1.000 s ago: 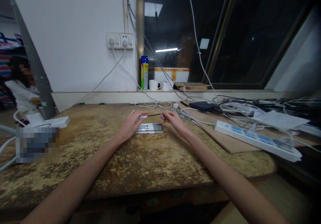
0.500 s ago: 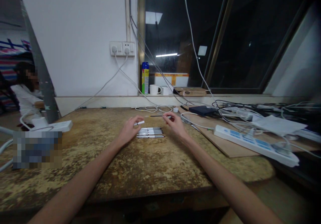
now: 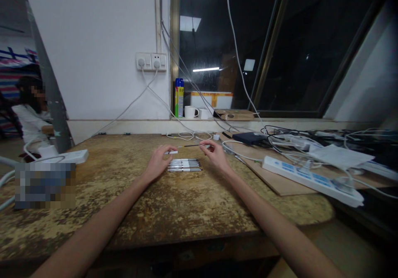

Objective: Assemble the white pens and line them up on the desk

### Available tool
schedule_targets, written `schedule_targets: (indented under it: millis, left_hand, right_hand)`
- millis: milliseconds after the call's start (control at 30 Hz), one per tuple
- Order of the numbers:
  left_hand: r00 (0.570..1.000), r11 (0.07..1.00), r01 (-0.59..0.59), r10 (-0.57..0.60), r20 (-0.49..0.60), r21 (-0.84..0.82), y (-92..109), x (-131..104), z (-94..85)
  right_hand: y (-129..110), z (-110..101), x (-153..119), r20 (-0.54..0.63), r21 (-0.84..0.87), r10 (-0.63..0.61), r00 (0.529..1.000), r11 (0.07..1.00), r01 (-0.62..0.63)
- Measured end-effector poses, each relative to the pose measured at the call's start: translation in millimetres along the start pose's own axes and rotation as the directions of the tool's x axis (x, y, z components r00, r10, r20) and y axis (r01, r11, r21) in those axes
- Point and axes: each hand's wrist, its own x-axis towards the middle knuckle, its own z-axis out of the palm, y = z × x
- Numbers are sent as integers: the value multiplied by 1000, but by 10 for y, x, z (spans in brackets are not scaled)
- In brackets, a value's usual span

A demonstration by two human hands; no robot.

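On the worn wooden table [image 3: 186, 211], several white and silver pens [image 3: 185, 165] lie side by side between my hands. My left hand [image 3: 159, 160] is closed on a short white pen part [image 3: 172, 152], held just above the left end of the row. To the right, my right hand [image 3: 214, 154] pinches the end of a thin dark pen refill [image 3: 191, 145], whose lighter tip points left. The refill and the white part are apart.
A white power strip [image 3: 311, 180] lies on a brown board [image 3: 264, 172] at the right, among tangled cables and a black box [image 3: 250, 137]. Another power strip [image 3: 77, 157] is at the left. A mug [image 3: 190, 112] and spray can [image 3: 179, 98] stand on the sill. A person [image 3: 31, 112] sits far left.
The view has shifted slightly. Both hands keep hold of their parts, with the refill and the white part still apart and nearly level.
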Motion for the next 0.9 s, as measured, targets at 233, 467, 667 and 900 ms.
schedule_targets:
  millis: [233, 467, 667, 900]
  left_hand:
    - [999, 999, 36, -36, -23, 40, 37, 12, -35]
    - [995, 994, 84, -88, -48, -76, 33, 20, -20]
    - [986, 949, 157, -164, -1, -272, -12, 33, 10]
    - [985, 939, 169, -167, 31, -299, 47, 34, 4]
  right_hand:
    - [43, -15, 7, 4, -18, 28, 1000, 999, -28]
    - [70, -8, 26, -1, -18, 61, 998, 998, -61]
    - [45, -22, 7, 13, -17, 116, 993, 993, -116]
    - [19, -50, -2, -1, -9, 189, 982, 982, -189]
